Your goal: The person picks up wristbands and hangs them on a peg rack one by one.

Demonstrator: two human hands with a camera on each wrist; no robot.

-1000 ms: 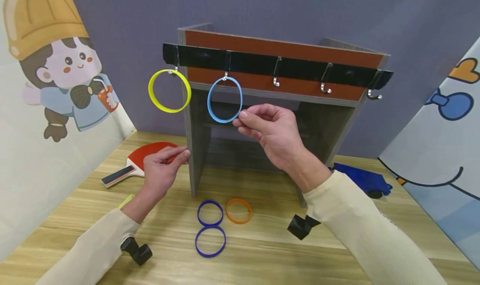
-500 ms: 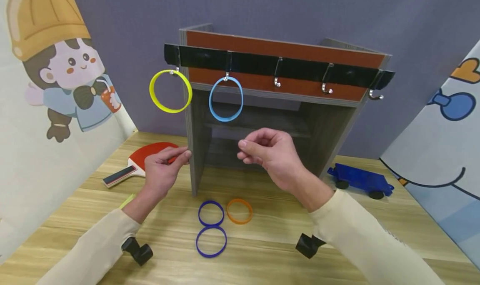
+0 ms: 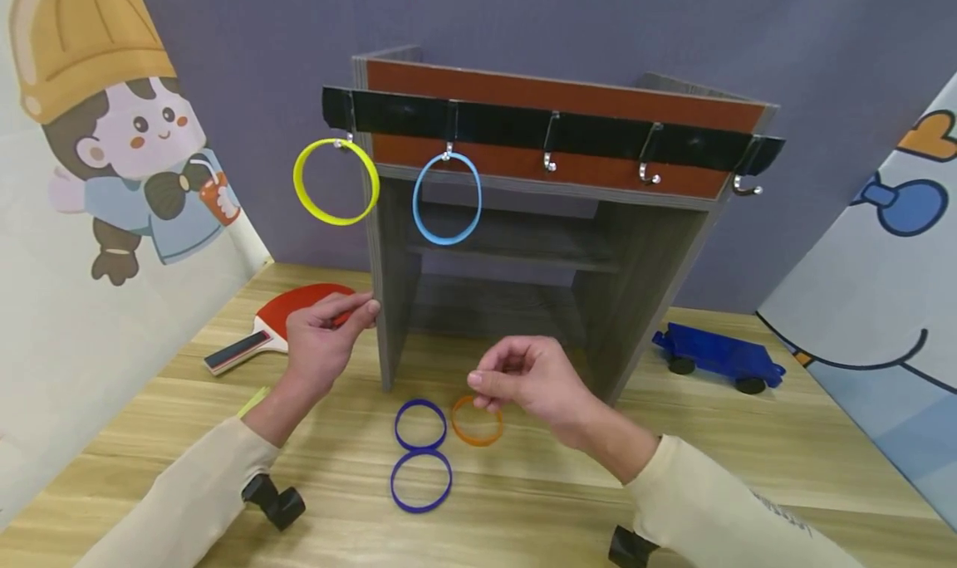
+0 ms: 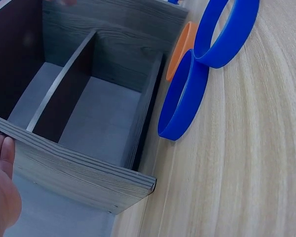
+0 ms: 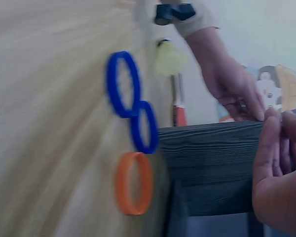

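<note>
My left hand [image 3: 323, 335] grips the front edge of the left side panel of a small grey wooden cabinet [image 3: 392, 302]. In the head view, my right hand [image 3: 534, 385] has loosely bent fingers with nothing between them, and its fingertips overlap the orange ring band [image 3: 478, 442]. Two dark blue bands, a far one [image 3: 420, 448] and a near one [image 3: 421, 510], lie on the table beside it, edges together. A yellow band [image 3: 299, 188] hangs on the leftmost hook of the black rail [image 3: 508, 118], and a light blue band [image 3: 447, 240] on the second hook.
Three silver hooks further right, among them the middle hook [image 3: 550, 163], bear no band. A red table tennis bat [image 3: 272, 323] lies left of the cabinet. At the right stands a blue toy wagon [image 3: 721, 356] with black wheels. Printed panels border both sides.
My right hand has let go of the light blue band, which stays on its hook, and has come down to above the orange band. The left hand has stayed at the cabinet edge.
</note>
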